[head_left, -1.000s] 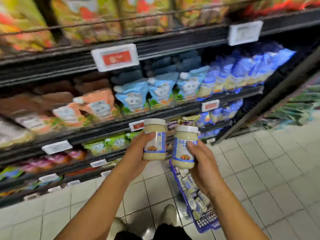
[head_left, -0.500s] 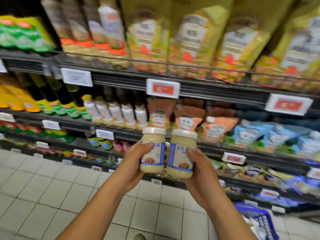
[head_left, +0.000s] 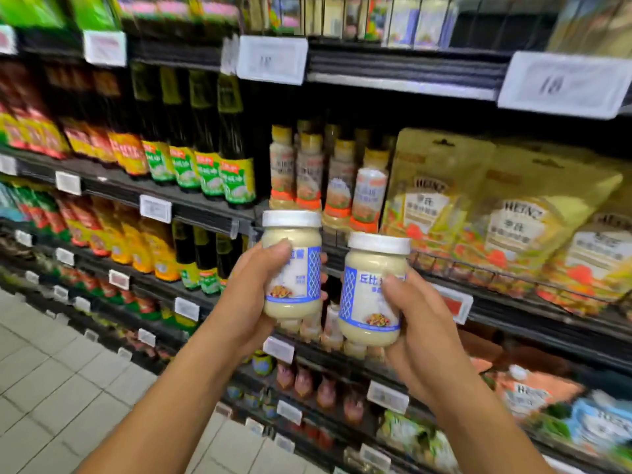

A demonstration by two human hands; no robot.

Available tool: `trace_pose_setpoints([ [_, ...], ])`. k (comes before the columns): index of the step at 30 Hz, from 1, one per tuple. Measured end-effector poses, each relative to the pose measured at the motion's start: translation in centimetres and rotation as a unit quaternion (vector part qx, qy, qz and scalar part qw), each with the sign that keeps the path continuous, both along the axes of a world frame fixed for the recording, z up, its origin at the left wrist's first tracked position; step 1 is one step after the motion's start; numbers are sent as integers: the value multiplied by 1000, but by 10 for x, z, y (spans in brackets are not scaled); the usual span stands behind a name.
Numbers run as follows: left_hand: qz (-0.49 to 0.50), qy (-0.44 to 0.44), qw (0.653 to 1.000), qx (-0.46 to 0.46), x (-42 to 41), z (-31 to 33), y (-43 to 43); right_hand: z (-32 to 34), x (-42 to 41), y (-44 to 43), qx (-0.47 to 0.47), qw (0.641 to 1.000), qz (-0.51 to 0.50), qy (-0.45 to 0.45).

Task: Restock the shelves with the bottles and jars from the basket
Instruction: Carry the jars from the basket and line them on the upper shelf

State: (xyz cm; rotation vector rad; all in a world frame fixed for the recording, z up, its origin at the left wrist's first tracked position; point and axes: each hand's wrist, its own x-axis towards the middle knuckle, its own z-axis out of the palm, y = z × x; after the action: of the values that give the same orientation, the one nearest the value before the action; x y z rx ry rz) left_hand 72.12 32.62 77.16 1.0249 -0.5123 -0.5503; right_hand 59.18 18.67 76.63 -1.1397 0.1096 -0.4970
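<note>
**Two jars held in front of the shelves (head_left: 393, 80).**

- **Left hand:** My left hand (head_left: 249, 295) grips the left jar (head_left: 297, 285) round its body. The thumb is curled across the front of the label, and the fingertips just show past the jar's edge at its 3 o'clock.
- **Right hand:** My right hand (head_left: 420, 323) grips the right jar (head_left: 362, 302). The thumb is pressed onto the blue-and-white label, and the other fingers wrap behind, out of sight.
- **Jars:** Both jars are close to upright, filled with a pale cream, and closed by white lids (head_left: 291, 218). The right jar lies at 4 o'clock of the left one, a little lower, just beside it with a narrow gap between them.
- **Background:**
  - At 10 o'clock of the jars stand dark bottles (head_left: 205, 159) with green labels.
  - At 12 o'clock, directly behind, are slim squeeze bottles (head_left: 338, 179) with orange bases.
  - At 2 o'clock is a row of yellow Heinz pouches (head_left: 506, 220) behind a wire rail.
  - White price tags (head_left: 272, 59) hang from the shelf edges.
  - Pale floor tiles (head_left: 51, 388) fill the view at 8 o'clock.
</note>
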Motion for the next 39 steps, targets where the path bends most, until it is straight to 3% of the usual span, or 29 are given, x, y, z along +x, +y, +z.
trace_pose_setpoints([
  [7, -4, -90, 994, -64, 29, 81, -25, 73, 33, -25, -11, 998, 3, -65],
  [17, -71, -220, 965, -126, 53, 194, -36, 179, 24, -52, -141, 985, 19, -95],
  [22, -51, -266, 957, -108, 81, 244, -59, 222, 31, -65, -173, 983, 18, -66],
  [26, -147, -330, 927, -96, 104, 266, -73, 251, 50, -72, -188, 977, -38, -89],
  [32, -207, -362, 906, -66, 143, 304, -111, 284, 84, -89, -211, 965, -122, -93],
  [39, -252, -382, 888, 45, 173, 327, -147, 308, 109, -117, -288, 932, -222, 10],
])
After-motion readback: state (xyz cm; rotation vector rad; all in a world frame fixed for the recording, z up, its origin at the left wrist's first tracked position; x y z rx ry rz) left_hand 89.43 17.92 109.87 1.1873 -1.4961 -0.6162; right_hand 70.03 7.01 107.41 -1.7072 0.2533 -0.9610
